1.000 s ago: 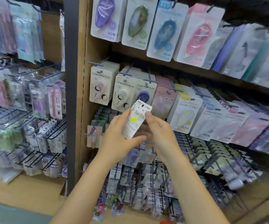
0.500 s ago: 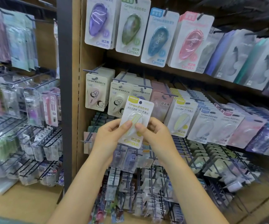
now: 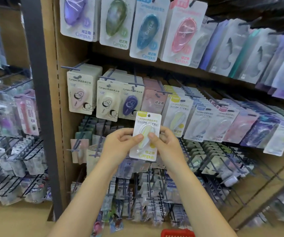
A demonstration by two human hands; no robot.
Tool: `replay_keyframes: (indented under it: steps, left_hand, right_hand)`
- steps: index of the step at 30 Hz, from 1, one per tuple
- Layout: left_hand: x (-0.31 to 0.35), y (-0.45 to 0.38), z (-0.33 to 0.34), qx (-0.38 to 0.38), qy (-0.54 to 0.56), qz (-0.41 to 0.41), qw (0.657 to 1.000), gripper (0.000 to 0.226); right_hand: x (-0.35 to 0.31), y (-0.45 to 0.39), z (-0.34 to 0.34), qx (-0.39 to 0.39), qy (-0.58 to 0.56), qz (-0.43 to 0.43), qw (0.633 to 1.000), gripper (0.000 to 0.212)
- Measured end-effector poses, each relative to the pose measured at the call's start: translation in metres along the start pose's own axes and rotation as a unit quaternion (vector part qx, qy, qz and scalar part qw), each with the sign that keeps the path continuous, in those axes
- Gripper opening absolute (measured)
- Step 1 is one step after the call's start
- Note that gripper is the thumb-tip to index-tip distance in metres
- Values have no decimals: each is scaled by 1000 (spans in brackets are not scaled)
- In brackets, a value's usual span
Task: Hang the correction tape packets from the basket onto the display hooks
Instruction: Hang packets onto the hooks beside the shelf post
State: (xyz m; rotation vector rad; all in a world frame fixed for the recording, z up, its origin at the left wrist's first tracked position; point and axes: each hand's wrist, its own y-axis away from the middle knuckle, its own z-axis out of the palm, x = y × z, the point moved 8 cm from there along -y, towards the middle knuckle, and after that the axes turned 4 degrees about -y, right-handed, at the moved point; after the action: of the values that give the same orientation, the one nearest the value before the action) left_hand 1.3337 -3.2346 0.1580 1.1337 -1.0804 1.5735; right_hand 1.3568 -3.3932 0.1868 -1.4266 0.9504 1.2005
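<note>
A white correction tape packet (image 3: 146,124) with a yellow header and a yellow tape inside is held upright in front of the middle shelf row. My left hand (image 3: 119,146) pinches its left side, thumb on the blister. From the other side my right hand (image 3: 167,142) pinches it the same way. Its hang hole at the top faces the hooks. A row of matching yellow packets (image 3: 178,113) hangs on a display hook (image 3: 167,92) just up and to the right. A sliver of the red basket (image 3: 177,233) shows at the bottom edge.
Large Campus packets (image 3: 144,31) hang on the top row. Cream and purple packets (image 3: 107,101) hang left of the held one, blue and pink ones (image 3: 202,124) to the right. Dense small packets on wire hooks (image 3: 146,194) fill the rows below. A dark post (image 3: 37,82) separates another rack at left.
The packet was tilted and edge-on a second ago; both hands have turned it face-forward and upright, and lifted it slightly toward the yellow row.
</note>
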Motion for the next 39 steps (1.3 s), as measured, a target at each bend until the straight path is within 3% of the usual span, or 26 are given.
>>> replay_keyframes:
  steps: [5, 9, 19, 23, 25, 28, 30, 34, 39]
  left_hand:
    - [27, -17, 69, -40, -38, 58, 997, 24]
    - [34, -29, 98, -38, -52, 60, 996, 22]
    - [26, -40, 102, 5, -23, 52, 998, 27]
    - [22, -46, 102, 17, -83, 68, 994, 33]
    - [36, -38, 99, 73, -243, 169, 952, 39]
    - [58, -19, 113, 136, -452, 428, 771, 44]
    - [53, -23, 122, 140, -519, 499, 680, 43]
    - [35, -50, 127, 125, -615, 489, 606, 53]
    - [21, -76, 122, 123, -656, 475, 574, 60]
  right_hand:
    - [-33, -3, -63, 65, -12, -52, 996, 17]
    - [-43, -17, -89, 90, 13, -63, 994, 20]
    - [-42, -38, -91, 61, 39, -64, 995, 21]
    - [-43, -40, -96, 94, 94, -88, 987, 32]
    - [-51, -33, -98, 127, 221, -162, 953, 50]
    - [-62, -23, -95, 179, 457, -327, 808, 56]
    - [-57, -30, -97, 189, 511, -358, 758, 55]
    - [-47, -49, -98, 155, 568, -347, 730, 56]
    - [-36, -68, -98, 130, 620, -317, 706, 61]
